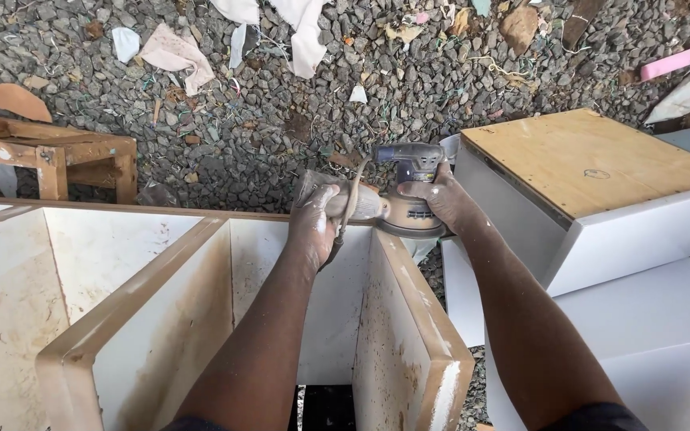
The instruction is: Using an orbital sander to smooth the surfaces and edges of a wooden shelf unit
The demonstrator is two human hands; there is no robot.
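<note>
A grey orbital sander [406, 191] rests on the far corner of a white wooden cabinet frame [409, 311]. My right hand [441, 199] grips the sander's body from the right side. Around the sander's dust bag [353, 201], which sticks out to the left, my left hand [315, 223] is closed. Both hands are coated with pale dust. The cabinet's edges are bare wood, and its inner panels show brown worn patches.
A white box with a plywood top [592, 160] stands close on the right, above another white panel [648, 319]. A wooden frame [57, 156] sits at the left. Gravel ground [281, 112] beyond is littered with cloth scraps and debris.
</note>
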